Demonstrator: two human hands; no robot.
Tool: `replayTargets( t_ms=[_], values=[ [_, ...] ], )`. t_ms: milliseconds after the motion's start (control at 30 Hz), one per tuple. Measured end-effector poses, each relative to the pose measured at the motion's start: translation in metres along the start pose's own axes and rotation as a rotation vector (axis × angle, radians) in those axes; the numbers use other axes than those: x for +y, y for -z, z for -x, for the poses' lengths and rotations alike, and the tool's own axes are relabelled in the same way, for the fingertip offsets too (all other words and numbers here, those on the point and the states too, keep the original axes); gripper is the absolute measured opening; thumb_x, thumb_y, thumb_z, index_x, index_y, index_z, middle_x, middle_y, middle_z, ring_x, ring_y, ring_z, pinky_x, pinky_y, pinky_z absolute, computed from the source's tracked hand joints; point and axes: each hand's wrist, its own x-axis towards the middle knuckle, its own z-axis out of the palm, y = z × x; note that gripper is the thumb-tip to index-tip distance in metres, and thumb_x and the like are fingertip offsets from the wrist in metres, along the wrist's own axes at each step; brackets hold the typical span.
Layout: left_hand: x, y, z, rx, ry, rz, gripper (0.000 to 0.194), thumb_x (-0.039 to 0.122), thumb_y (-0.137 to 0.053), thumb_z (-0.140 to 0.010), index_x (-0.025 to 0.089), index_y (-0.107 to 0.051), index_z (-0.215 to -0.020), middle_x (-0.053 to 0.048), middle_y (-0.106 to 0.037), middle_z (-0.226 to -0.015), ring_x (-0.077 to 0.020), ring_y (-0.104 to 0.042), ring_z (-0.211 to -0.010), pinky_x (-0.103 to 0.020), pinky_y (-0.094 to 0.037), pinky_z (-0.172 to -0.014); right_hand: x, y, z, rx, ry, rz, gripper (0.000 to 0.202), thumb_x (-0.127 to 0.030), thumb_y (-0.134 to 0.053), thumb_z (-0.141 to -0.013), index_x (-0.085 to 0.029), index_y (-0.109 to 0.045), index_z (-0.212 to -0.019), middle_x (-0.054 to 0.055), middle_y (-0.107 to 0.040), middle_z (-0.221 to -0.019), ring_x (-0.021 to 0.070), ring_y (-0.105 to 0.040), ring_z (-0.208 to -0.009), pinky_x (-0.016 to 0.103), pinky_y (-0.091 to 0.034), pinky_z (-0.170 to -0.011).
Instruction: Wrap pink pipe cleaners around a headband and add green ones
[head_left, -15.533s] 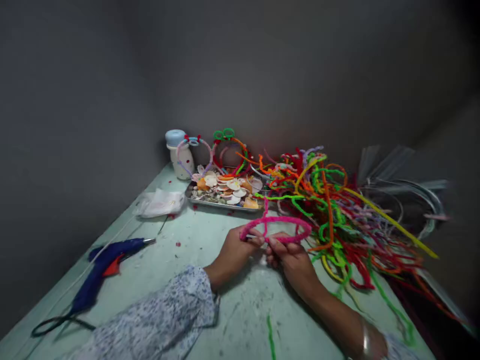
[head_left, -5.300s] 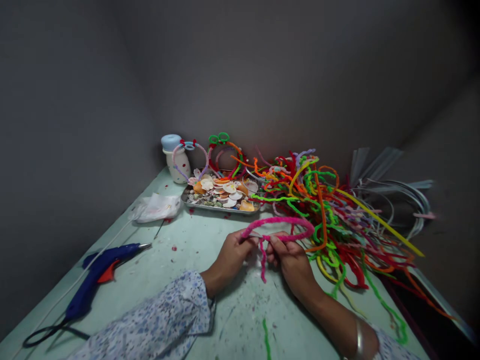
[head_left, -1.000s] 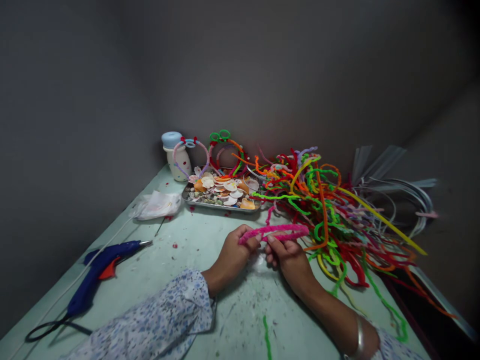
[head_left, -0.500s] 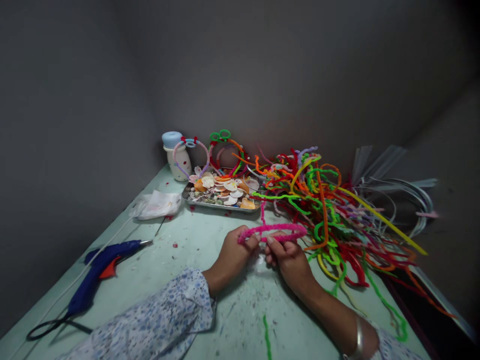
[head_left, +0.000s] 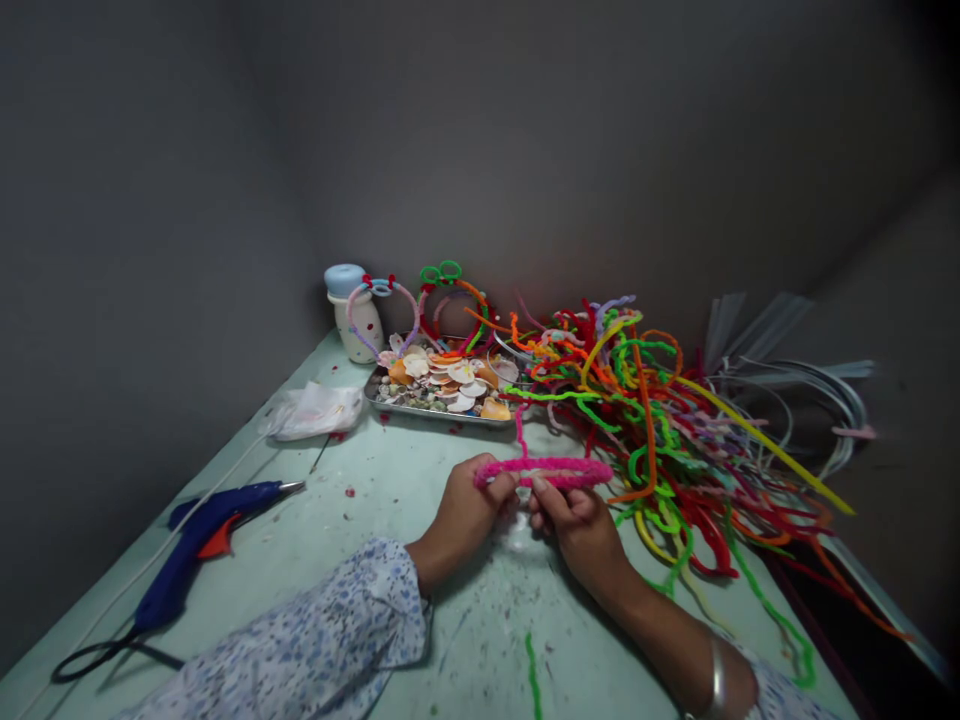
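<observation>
Both hands pinch a pink pipe cleaner ring [head_left: 555,465] above the middle of the table. My left hand [head_left: 469,508] is closed on its left part, thumb on the near side. My right hand [head_left: 585,525] grips the near side right of centre, fingertips close to the left thumb. A loose pink end [head_left: 520,430] sticks up behind the ring. Part of the ring is hidden by the fingers. A green pipe cleaner piece [head_left: 532,675] lies on the table below the hands.
A tray of shells [head_left: 442,412] stands behind the hands, with decorated hoops [head_left: 382,285] and a lidded jar [head_left: 356,320]. A heap of coloured pipe cleaners [head_left: 652,420] spreads at right beside clear plastic strips [head_left: 840,420]. Left lie a blue glue gun [head_left: 180,560] and a plastic packet [head_left: 319,410].
The pink ring has tilted slightly, now seen more edge-on, and its loose end has shifted a little left. Both hands keep nearly the same place and grip.
</observation>
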Motion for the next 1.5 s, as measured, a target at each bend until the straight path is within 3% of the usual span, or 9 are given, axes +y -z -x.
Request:
replayTargets(
  t_ms=[467, 633, 767, 900, 1067, 1200, 1500],
  values=[
    [-0.001, 0.000, -0.002, 0.000, -0.028, -0.013, 0.014, 0.024, -0.053, -0.075, 0.015, -0.054, -0.063, 0.003, -0.051, -0.052, -0.0086, -0.044, -0.047, -0.021, -0.032, -0.048, 0.005, -0.001, -0.002, -0.002, 0.030, -0.028, 0.042, -0.054, -0.058, -0.079, -0.016, -0.061, -0.062, 0.000, -0.056, -0.050, 0.0115, -0.050, -0.047, 0.023, -0.040, -0.049],
    [0.001, 0.000, -0.004, -0.004, -0.048, -0.019, 0.014, 0.018, -0.052, -0.072, 0.016, -0.051, -0.058, 0.002, -0.051, -0.051, -0.0086, -0.044, -0.048, -0.021, -0.034, -0.048, 0.002, -0.001, -0.004, -0.068, 0.077, -0.105, 0.039, -0.053, -0.059, -0.079, -0.016, -0.059, -0.064, -0.001, -0.056, -0.050, 0.0109, -0.050, -0.046, 0.022, -0.039, -0.048],
    [0.007, -0.003, -0.001, -0.039, -0.055, 0.051, 0.014, 0.017, -0.052, -0.072, 0.016, -0.050, -0.059, 0.002, -0.052, -0.051, -0.0081, -0.046, -0.046, -0.020, -0.032, -0.047, -0.004, -0.001, -0.002, -0.062, 0.015, -0.043, 0.035, -0.051, -0.062, -0.076, -0.016, -0.064, -0.070, 0.000, -0.060, -0.054, 0.0126, -0.054, -0.050, 0.024, -0.043, -0.051],
    [0.008, -0.003, 0.002, -0.052, -0.007, 0.068, 0.014, 0.021, -0.055, -0.074, 0.017, -0.048, -0.062, 0.002, -0.054, -0.050, -0.0082, -0.045, -0.042, -0.020, -0.030, -0.043, -0.004, 0.001, -0.002, -0.050, -0.044, 0.071, 0.040, -0.051, -0.058, -0.077, -0.015, -0.065, -0.061, 0.003, -0.061, -0.052, 0.0141, -0.056, -0.051, 0.025, -0.045, -0.053],
    [0.004, -0.002, 0.001, -0.032, -0.020, 0.014, 0.019, 0.028, -0.060, -0.074, 0.016, -0.051, -0.063, 0.002, -0.053, -0.051, -0.0075, -0.043, -0.043, -0.020, -0.028, -0.043, -0.006, 0.000, -0.002, -0.026, -0.071, 0.043, 0.039, -0.051, -0.059, -0.076, -0.016, -0.063, -0.059, 0.002, -0.059, -0.050, 0.0124, -0.052, -0.047, 0.024, -0.042, -0.050],
    [0.003, -0.004, 0.000, -0.045, -0.058, 0.049, 0.013, 0.023, -0.055, -0.074, 0.015, -0.052, -0.064, 0.000, -0.056, -0.054, -0.0091, -0.048, -0.048, -0.020, -0.032, -0.046, -0.007, -0.002, -0.001, -0.014, -0.046, 0.011, 0.035, -0.048, -0.061, -0.076, -0.016, -0.063, -0.061, 0.001, -0.059, -0.052, 0.0120, -0.052, -0.048, 0.023, -0.042, -0.050],
    [0.005, -0.003, 0.000, 0.008, -0.054, -0.066, 0.016, 0.021, -0.054, -0.071, 0.017, -0.046, -0.058, 0.004, -0.045, -0.053, -0.0077, -0.039, -0.048, -0.020, -0.027, -0.045, 0.006, -0.001, -0.002, -0.051, -0.007, 0.039, 0.040, -0.051, -0.058, -0.079, -0.015, -0.064, -0.063, 0.002, -0.059, -0.054, 0.0134, -0.053, -0.051, 0.024, -0.043, -0.051]
  ],
)
